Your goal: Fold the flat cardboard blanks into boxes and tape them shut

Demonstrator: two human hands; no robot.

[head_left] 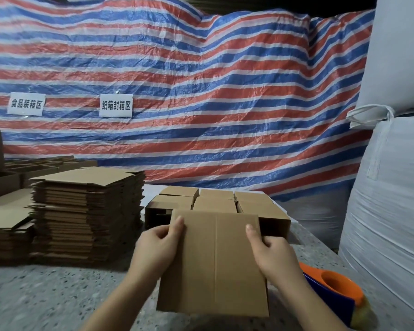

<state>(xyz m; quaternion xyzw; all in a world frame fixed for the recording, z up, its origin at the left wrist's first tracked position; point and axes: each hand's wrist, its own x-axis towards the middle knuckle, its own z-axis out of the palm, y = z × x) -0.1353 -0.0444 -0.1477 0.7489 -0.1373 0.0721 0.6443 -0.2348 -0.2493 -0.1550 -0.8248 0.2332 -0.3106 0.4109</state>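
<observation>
At the bottom centre of the frame a cardboard blank point(214, 263) is held above the speckled table point(46, 295). The left hand point(157, 247) pinches its left edge and the right hand point(271, 254) pinches its right edge, thumbs on the front face, probably to push it open. At the lower right lies an orange tape dispenser point(332, 290). Behind the blank stand folded boxes point(215, 201), and at middle left a stack of flat blanks point(86, 211).
</observation>
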